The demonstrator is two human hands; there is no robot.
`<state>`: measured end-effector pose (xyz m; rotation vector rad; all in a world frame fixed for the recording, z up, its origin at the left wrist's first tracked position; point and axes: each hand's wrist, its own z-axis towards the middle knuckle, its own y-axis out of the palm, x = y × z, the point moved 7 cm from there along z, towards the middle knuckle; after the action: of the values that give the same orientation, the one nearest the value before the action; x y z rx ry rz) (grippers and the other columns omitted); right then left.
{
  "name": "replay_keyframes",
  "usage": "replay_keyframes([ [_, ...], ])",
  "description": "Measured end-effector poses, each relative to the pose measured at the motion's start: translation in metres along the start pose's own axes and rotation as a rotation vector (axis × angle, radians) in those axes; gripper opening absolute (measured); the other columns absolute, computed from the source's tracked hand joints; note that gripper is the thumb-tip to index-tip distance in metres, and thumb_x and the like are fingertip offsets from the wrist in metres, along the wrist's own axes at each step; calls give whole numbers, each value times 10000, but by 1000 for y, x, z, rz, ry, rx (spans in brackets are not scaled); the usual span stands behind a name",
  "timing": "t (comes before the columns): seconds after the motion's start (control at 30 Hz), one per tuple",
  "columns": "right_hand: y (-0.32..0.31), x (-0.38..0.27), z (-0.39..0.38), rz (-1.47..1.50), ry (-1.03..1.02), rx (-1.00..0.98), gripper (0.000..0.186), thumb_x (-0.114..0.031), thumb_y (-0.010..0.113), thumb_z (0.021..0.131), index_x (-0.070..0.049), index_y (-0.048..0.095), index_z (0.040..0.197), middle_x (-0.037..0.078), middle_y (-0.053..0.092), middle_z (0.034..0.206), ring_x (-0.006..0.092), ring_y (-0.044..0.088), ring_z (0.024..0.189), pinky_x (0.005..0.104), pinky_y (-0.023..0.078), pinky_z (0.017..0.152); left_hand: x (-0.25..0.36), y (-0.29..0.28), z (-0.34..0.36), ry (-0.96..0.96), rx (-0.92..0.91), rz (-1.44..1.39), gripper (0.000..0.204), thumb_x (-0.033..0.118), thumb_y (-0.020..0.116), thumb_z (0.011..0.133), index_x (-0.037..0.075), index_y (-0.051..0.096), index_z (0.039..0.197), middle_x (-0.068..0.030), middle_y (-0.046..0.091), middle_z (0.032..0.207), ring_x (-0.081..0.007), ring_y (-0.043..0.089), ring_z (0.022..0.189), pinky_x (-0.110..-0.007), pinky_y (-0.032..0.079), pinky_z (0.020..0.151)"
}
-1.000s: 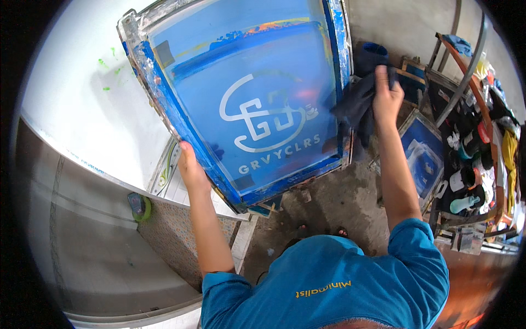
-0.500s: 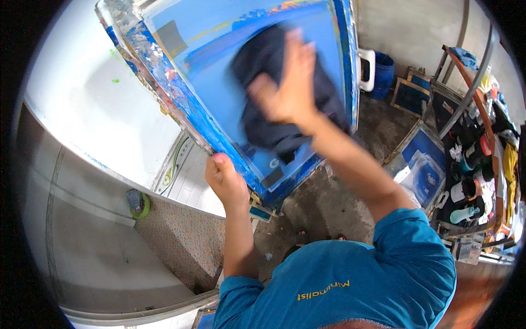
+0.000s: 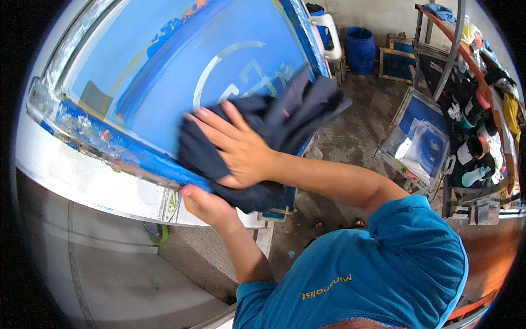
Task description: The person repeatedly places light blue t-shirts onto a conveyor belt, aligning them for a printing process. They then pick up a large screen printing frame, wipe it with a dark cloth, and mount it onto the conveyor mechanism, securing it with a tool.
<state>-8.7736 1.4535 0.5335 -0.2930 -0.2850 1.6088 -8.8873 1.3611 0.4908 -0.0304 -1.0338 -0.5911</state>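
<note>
My right fingers [image 3: 217, 127] lie spread, ungripping, on the dark cloth [image 3: 290, 115], which covers part of the framed blue screen [image 3: 170, 82]; my left fingers [image 3: 193, 196] grasp its near edge. Farther right, a blue barrel [image 3: 360, 52] stands on the floor [image 3: 353, 101].

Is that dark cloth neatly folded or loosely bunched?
Loosely bunched: the cloth is rumpled under the flat right hand, with uneven creases and loose ends reaching past the frame's edge.
</note>
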Motion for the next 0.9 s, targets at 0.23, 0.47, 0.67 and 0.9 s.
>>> replay_keyframes([
  [0.23, -75, 130, 1, -110, 407, 463, 948, -397, 717, 790, 137, 260, 1426, 348, 316, 1470, 474, 281, 1399, 550, 154, 1176, 9, 0, -9, 59, -22, -56, 997, 717, 378, 927, -173, 341, 1376, -272, 410, 1417, -329, 480, 1253, -453, 378, 1084],
  [0.47, -35, 34, 3, -12, -80, 18, 866, -453, 710, 715, 40, 459, 1381, 239, 357, 1512, 396, 291, 1430, 602, 152, 1142, -2, -3, -6, -61, -43, -58, 974, 714, 373, 933, -160, 372, 1364, -273, 456, 1373, -315, 516, 1203, -433, 420, 1038],
  [0.67, -49, 21, 48, -69, 88, 184, 816, -489, 699, 690, 57, 501, 1264, 264, 460, 1360, 416, 428, 1284, 563, 200, 1149, 0, 4, -19, 106, -10, 88, 973, 745, 459, 882, -181, 515, 1176, -245, 586, 1165, -279, 585, 1049, -435, 496, 914],
  [0.9, -9, 65, -22, -699, 194, -64, 816, -316, 741, 651, 36, 473, 1337, 286, 342, 1485, 446, 300, 1397, 560, 186, 1166, 3, 7, -17, 84, -35, 17, 936, 691, 442, 929, -158, 418, 1323, -248, 487, 1333, -301, 511, 1187, -431, 411, 1026],
])
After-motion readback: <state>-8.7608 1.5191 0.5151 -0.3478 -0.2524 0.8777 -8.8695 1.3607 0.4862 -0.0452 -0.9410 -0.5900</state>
